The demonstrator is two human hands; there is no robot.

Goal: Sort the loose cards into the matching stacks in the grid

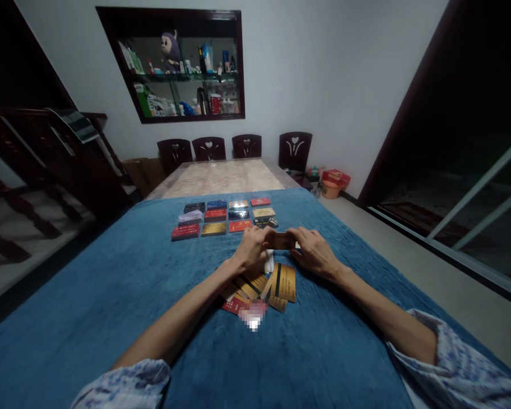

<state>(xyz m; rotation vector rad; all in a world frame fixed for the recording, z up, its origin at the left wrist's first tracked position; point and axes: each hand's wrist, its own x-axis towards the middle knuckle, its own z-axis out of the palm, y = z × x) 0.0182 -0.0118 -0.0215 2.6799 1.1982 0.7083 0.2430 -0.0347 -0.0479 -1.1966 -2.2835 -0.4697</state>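
Observation:
Between my two hands, just above the blue cloth, is a small stack of cards (pixel 282 241) seen edge-on. My left hand (pixel 253 248) grips its left end, fingers closed around it. The right end is pinched by my right hand (pixel 315 250). Below them lies a loose, overlapping pile of gold cards (pixel 284 282) with dark stripes. A red card (pixel 233 304) pokes out at the pile's lower left, beside a pixelated patch. Beyond my hands sit several neat card stacks in rows, among them a red stack (pixel 185 232) and a gold stack (pixel 214 229).
A blue cloth (pixel 111 284) covers the near part of the long table; its far marble-patterned top (pixel 221 177) is bare of cloth. Dark chairs (pixel 295 149) stand behind it. A shelf niche (pixel 170 75) is in the wall, a railing at left, an orange bucket (pixel 331 190) on the floor.

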